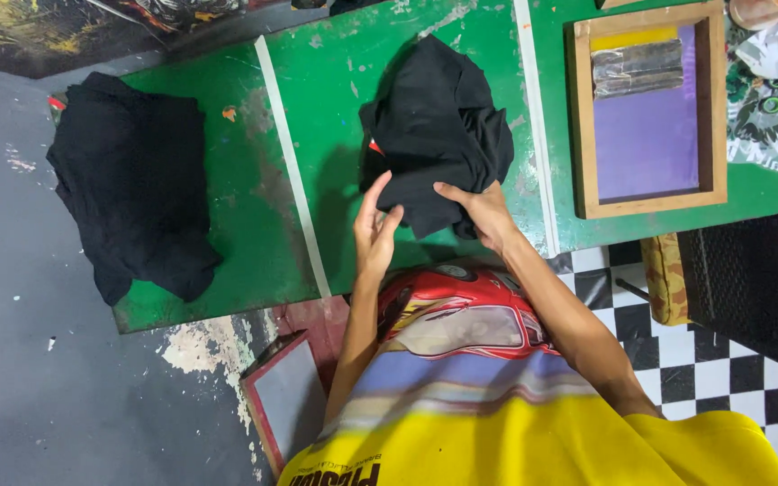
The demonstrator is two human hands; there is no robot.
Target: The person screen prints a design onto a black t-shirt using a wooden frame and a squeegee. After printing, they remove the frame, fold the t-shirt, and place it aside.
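Black garment point(438, 135), bunched up in a loose heap, sits on the green table point(335, 108) near the front edge, between two pale tape stripes, and both hands are on its near hem. Head view: this looks like the gathering or straightening stage, the cloth crumpled and not laid flat. The right hand point(481, 211) comes in from 5 o'clock, forearm stretched long, fingers curled and pinching the lower fold at the heap's 6 o'clock. The left hand point(373, 232) rises from 6 o'clock, palm turned inward, fingers loose and spread, fingertips only brushing the hem, gripping nothing. To spread it, I judge, both hands need a firm hold on separate edges. At 9 o'clock a second black garment point(132, 184) drapes over the table corner; at 3 o'clock lies a wooden printing frame point(648, 108) with purple mesh.
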